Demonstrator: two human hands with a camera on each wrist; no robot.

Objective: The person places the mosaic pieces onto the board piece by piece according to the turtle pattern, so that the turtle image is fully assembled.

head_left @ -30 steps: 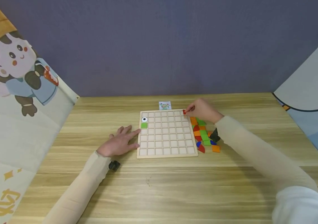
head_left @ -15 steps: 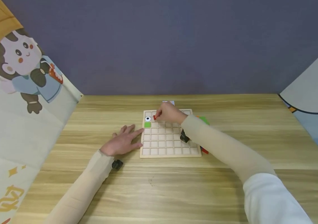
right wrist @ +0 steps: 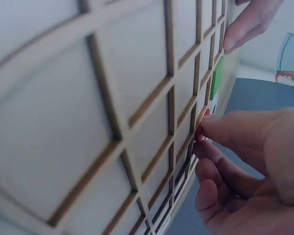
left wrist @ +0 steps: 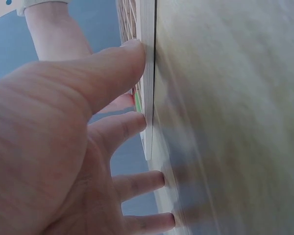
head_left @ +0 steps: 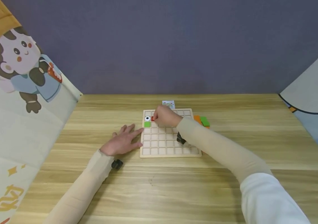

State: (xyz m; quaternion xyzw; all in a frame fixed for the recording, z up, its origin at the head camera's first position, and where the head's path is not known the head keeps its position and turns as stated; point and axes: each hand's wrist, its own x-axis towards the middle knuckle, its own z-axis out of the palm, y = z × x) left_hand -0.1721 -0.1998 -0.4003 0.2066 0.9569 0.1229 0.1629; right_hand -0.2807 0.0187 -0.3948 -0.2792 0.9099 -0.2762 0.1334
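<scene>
A wooden grid board (head_left: 162, 143) lies on the table. In its left column sit a white tile with a black dot (head_left: 147, 118) and, just below, a green square tile (head_left: 147, 124). My right hand (head_left: 166, 116) pinches a small red tile (head_left: 153, 119) between thumb and index finger, at the cell right of the dotted tile. The right wrist view shows the red tile (right wrist: 200, 131) mostly covered by the fingertips. My left hand (head_left: 121, 140) has its fingers spread, with thumb and index fingertips touching the board's left edge; the left wrist view shows the same contact.
A small printed picture card (head_left: 168, 104) lies behind the board. Orange and green tiles (head_left: 205, 121) lie at the board's right side, partly hidden by my right sleeve. A dark wall (head_left: 175, 46) stands behind the table.
My right hand has carried the red tile from the board's upper right corner leftward, then slightly down into the cell beside the dotted tile. My left hand has stayed at the board's edge.
</scene>
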